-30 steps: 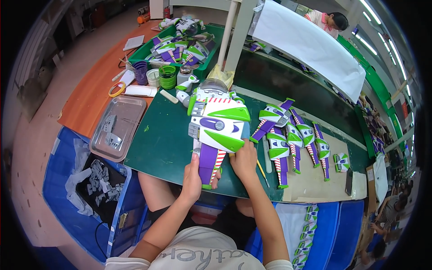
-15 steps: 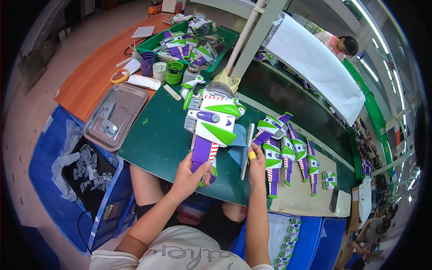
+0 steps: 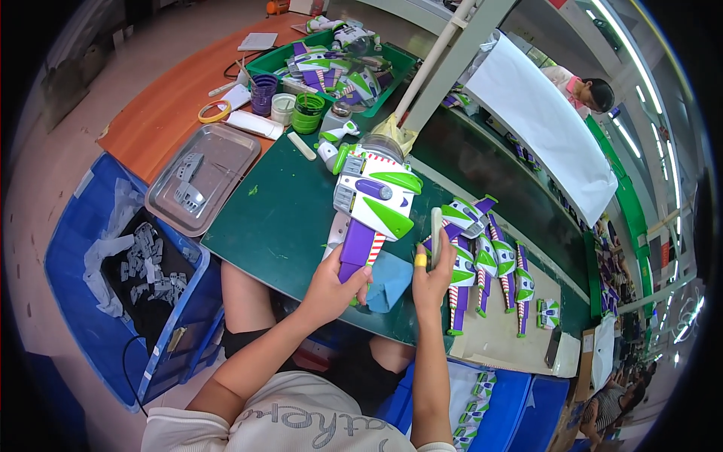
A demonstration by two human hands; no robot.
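Observation:
My left hand [image 3: 331,288] is closed round the purple wing of a white, green and purple toy spaceman [image 3: 376,188], which lies on the green tabletop. Red and white stripes run along that wing, and a clear dome tops the toy. In my right hand [image 3: 433,277], which has yellow tape on one finger, is a slim pale stick [image 3: 436,226] held upright; its lower part is hidden by the fingers. A crumpled blue cloth [image 3: 390,280] rests on the table between my hands.
Several winged toy backpacks [image 3: 486,260] stand in a row at right. A green crate [image 3: 403,68] of toy parts, paint pots [image 3: 307,113], a bottle [image 3: 337,117] and a metal tray [image 3: 233,145] are farther left. A blue bin [image 3: 75,264] with grey parts sits left.
The stick in my right hand is raised and turned, with less of it showing. The blue cloth, earlier behind the stick, now lies nearer the table's front edge. The whole view has shifted slightly.

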